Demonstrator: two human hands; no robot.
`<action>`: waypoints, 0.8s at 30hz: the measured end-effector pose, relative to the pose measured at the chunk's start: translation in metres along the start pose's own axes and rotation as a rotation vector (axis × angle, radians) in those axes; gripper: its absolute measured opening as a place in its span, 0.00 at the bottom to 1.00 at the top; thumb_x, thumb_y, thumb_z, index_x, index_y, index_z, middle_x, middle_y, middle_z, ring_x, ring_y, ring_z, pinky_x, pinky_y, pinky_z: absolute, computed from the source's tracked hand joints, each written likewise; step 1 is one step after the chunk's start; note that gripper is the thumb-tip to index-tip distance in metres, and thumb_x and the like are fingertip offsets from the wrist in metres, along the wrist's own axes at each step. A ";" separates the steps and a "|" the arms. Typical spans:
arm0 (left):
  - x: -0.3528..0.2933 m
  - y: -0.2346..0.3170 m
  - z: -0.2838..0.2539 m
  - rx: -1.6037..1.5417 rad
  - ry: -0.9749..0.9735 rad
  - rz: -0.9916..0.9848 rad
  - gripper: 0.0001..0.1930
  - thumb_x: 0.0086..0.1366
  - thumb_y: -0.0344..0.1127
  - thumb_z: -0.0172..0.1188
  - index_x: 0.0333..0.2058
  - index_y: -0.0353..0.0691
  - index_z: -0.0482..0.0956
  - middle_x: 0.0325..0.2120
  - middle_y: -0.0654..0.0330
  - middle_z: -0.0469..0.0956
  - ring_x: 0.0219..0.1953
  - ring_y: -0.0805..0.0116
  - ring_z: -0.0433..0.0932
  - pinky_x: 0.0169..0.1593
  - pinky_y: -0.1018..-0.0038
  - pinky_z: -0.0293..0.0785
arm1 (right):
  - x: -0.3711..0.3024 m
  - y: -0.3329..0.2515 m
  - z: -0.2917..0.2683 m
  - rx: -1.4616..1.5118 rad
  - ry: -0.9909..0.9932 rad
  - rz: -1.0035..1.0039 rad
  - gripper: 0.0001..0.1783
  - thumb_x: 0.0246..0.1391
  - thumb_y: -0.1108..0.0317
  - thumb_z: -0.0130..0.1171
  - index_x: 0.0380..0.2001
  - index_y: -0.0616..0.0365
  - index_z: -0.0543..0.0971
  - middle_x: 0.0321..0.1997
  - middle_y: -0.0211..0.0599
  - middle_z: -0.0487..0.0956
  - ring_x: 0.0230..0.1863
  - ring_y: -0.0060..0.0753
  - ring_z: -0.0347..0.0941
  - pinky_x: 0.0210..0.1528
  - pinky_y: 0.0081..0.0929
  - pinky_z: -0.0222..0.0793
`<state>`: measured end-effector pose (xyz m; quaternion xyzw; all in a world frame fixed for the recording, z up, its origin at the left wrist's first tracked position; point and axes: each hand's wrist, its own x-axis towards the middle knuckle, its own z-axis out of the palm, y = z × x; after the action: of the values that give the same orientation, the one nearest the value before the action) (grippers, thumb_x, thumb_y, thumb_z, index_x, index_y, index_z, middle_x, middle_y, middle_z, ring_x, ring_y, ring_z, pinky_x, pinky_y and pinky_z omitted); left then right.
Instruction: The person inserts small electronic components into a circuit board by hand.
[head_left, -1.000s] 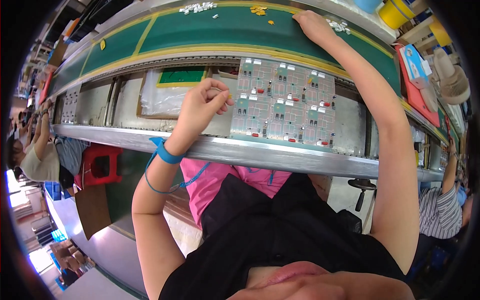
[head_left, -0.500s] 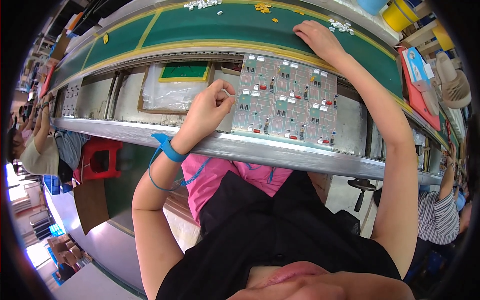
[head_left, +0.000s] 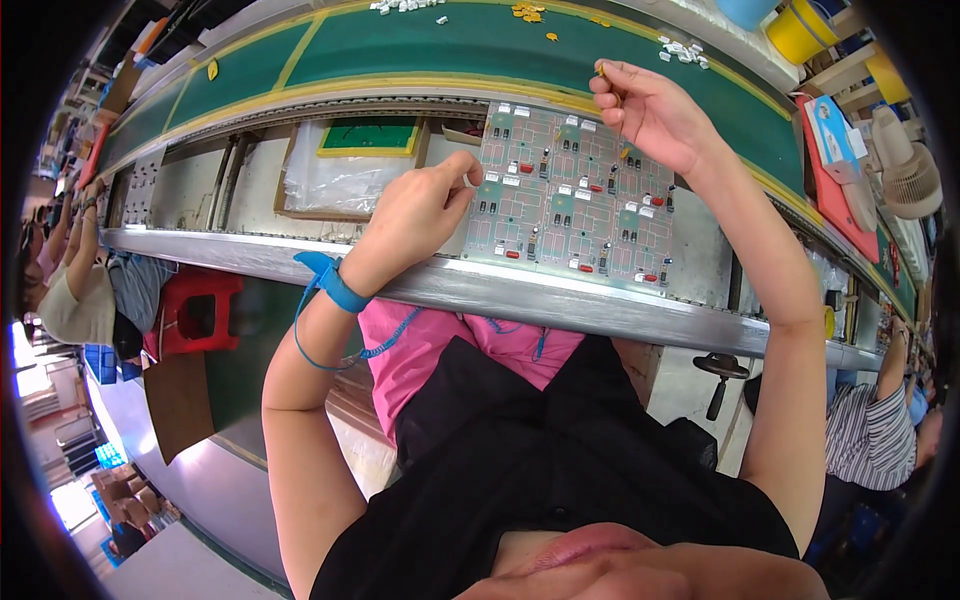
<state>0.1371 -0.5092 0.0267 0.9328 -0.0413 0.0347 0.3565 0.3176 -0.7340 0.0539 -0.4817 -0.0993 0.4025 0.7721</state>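
Observation:
A panel of circuit boards [head_left: 575, 215] lies across the metal rails in front of me, fitted with white connectors, red parts and small black parts. Over its far right part my right hand [head_left: 655, 115] is raised, palm partly turned up. Its thumb and index finger pinch a small yellow component [head_left: 601, 72]. At the panel's left edge is my left hand [head_left: 425, 210], its fingers curled and fingertips close together; what they hold, if anything, is hidden. A blue wrist strap [head_left: 343, 288] with a coiled cord is on my left wrist.
Beyond the rails runs a green belt [head_left: 400, 55] with piles of white connectors [head_left: 405, 6] and yellow components [head_left: 527, 12]. Left of the panel sits a box with plastic bags [head_left: 335, 180]. A fan [head_left: 905, 165] stands far right. Other people work at both sides.
My right hand has come back from the belt toward the panel and turned, now showing a yellow component in its fingertips. My left hand has moved slightly right, to the panel's edge.

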 end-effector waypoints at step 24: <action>-0.011 0.005 0.022 0.248 0.174 0.166 0.05 0.56 0.26 0.49 0.33 0.41 0.68 0.17 0.53 0.71 0.24 0.53 0.73 0.27 0.60 0.67 | -0.037 0.056 0.035 -1.480 -0.308 -0.360 0.06 0.46 0.71 0.58 0.28 0.60 0.79 0.29 0.37 0.78 0.33 0.38 0.74 0.36 0.30 0.69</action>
<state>0.1263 -0.5274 0.0122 0.9565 -0.0826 0.1494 0.2367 0.2454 -0.7253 0.0344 -0.7869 -0.5252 0.1624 0.2803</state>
